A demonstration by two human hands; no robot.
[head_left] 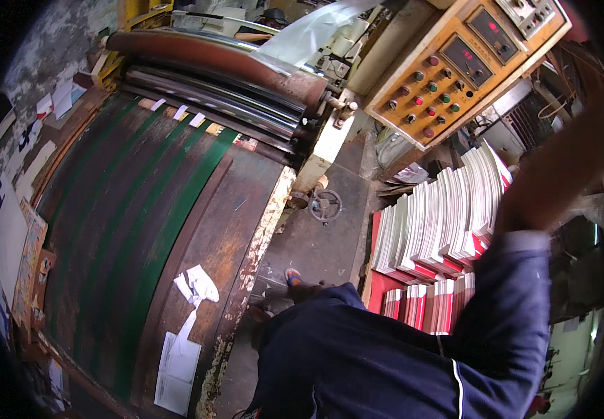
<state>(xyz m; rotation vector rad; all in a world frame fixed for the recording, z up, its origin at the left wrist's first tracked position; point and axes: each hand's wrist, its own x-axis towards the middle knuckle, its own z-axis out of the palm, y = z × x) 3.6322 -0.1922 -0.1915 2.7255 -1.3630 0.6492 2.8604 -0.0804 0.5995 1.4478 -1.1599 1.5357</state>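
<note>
My right hand (571, 164) is raised at the right side of the head view, smeared by motion. Its fingers cannot be made out, nor whether it holds anything. The arm's dark blue sleeve (508, 300) rises past stacks of white and red printed sheets (431, 216). Closest to this hand are those stacks and a yellow-orange control panel (424, 91) with buttons, knobs and two red-lit displays. My left hand does not show.
On the left is a machine with a roller (211, 59) and green conveyor belts (155, 272). Crumpled white paper (197, 285) and a flat sheet (176, 373) lie on its side board. A handwheel (325, 205) stands beside its frame. Behind the machine is another person (263, 24).
</note>
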